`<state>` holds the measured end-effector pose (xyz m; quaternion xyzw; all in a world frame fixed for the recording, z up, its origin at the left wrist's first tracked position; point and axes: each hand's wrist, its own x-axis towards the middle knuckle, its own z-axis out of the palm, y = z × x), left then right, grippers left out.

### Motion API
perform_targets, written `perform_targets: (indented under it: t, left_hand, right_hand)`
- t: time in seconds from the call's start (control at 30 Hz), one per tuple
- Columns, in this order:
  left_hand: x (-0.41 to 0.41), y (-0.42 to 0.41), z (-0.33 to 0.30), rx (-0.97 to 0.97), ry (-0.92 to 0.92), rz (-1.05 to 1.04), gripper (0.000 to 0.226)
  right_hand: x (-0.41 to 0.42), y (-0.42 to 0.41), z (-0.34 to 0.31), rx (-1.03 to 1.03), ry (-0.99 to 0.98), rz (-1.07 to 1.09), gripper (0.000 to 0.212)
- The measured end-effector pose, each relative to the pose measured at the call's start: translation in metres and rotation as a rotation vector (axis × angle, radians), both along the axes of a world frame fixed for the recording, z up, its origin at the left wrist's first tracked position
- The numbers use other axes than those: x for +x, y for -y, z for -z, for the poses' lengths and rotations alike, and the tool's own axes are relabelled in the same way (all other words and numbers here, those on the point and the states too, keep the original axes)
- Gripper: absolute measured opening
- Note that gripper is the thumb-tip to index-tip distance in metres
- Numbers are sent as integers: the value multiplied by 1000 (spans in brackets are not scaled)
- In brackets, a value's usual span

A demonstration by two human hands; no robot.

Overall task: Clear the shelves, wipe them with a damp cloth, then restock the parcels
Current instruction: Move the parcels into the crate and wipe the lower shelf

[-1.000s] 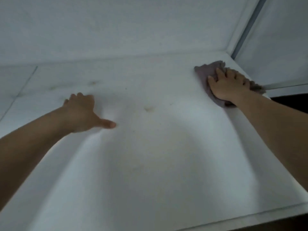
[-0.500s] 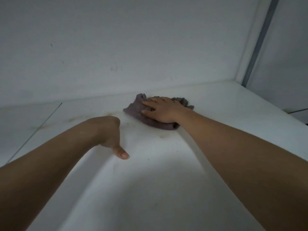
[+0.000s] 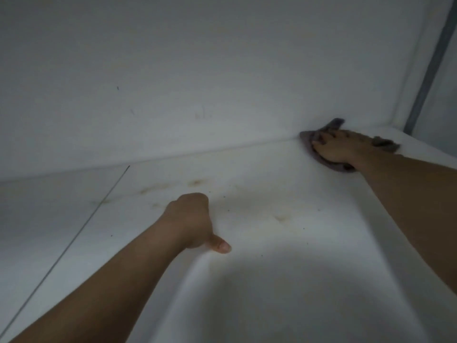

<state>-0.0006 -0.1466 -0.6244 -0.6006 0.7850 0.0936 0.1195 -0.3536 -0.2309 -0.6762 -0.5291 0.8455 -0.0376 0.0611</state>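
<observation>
Right hand (image 3: 338,148) is pressed flat with fingers spread on the damp cloth (image 3: 321,134), now swept from mid-shelf into the back right corner — so wiping's ongoing, stains remain on the shelf (image 3: 272,280) — left hand (image 3: 193,221) braces, fingers curled under.

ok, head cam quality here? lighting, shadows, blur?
Head view: dim and cool-toned, overall soft. A broad curved shadow falls across the near part of the white shelf surface. Wide-angle bending shows in the back edge and the grey metal upright. The right hand pressing the crumpled grey-purple cloth is motion-smeared; the left hand is sharper. Brownish stains are visible, no glare.
</observation>
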Motion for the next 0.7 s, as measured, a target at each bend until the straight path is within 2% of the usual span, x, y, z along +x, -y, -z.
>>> perform_targets:
  t: [0.07,0.17,0.3,0.37,0.4,0.43,0.5,0.57,0.6,0.7]
  left_hand:
    - [0,1,1,-8,-34,-27,78]
    - [7,-2,7,-50,-135,-66,74]
    - [20,-20,18,-181,-246,-138,95]
    - [32,-38,19,-268,-331,-158,92]
    - [40,-49,18,-305,-421,-166,84]
    - [51,-61,17,-347,-513,-165,71]
    - [78,-85,19,-479,-598,-146,45]
    - [105,-103,28,-591,-581,-118,52]
    - [117,-107,34,-595,-568,-122,55]
    - [143,-106,51,-547,-578,-174,41]
  right_hand:
    - [61,5,-2,22,-54,-155,66]
    - [140,-7,2,56,-26,-381,63]
    - [187,-68,-6,2,105,-607,48]
    - [167,-102,-12,-30,336,-581,39]
    - [147,-118,-16,-46,450,-516,38]
    - [125,-133,-18,-48,480,-428,38]
    - [82,-155,-20,-7,331,-249,46]
    - [67,-167,-14,35,15,-193,55]
    - [71,-170,-8,28,-53,-161,60]
    - [128,-169,1,-8,-44,-137,66]
